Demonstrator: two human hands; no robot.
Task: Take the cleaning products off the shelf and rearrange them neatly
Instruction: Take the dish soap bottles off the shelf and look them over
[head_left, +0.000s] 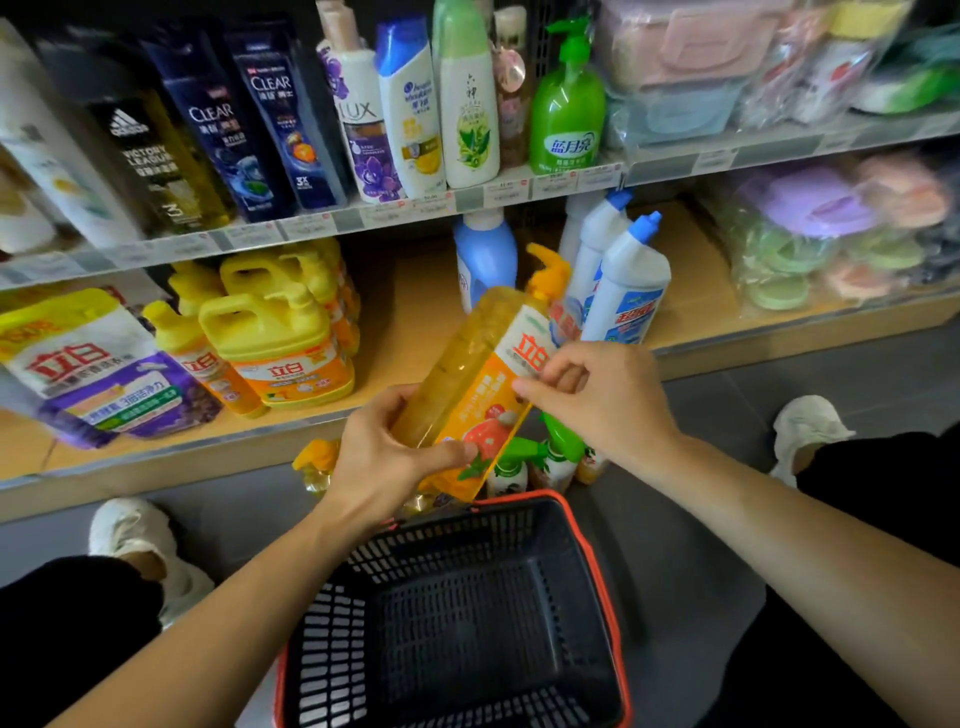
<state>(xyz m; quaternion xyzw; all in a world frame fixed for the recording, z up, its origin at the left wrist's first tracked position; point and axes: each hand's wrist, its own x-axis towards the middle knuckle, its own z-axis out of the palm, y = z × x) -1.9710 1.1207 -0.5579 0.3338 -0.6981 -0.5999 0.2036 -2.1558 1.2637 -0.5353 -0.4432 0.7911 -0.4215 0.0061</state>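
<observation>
As a person crouches before the lower shelf (410, 312), both hands hold an orange soap bottle (467, 374) in the air, above the far rim of a black basket (597, 561). The left hand (384, 457) curls round the bottle's base end. The right hand (602, 395) pinches at the label higher up, nearer the pump. The bottle is tilted, its long axis running from the left hand up and away to the right, so the pump head points at the shelf. Bare shelf board lies just beyond the pump, between the yellow jugs (280, 332) on the left and the white bottles (623, 280) on the right. Setting the bottle there would probably mean standing it upright first, base led in by the left hand.
</observation>
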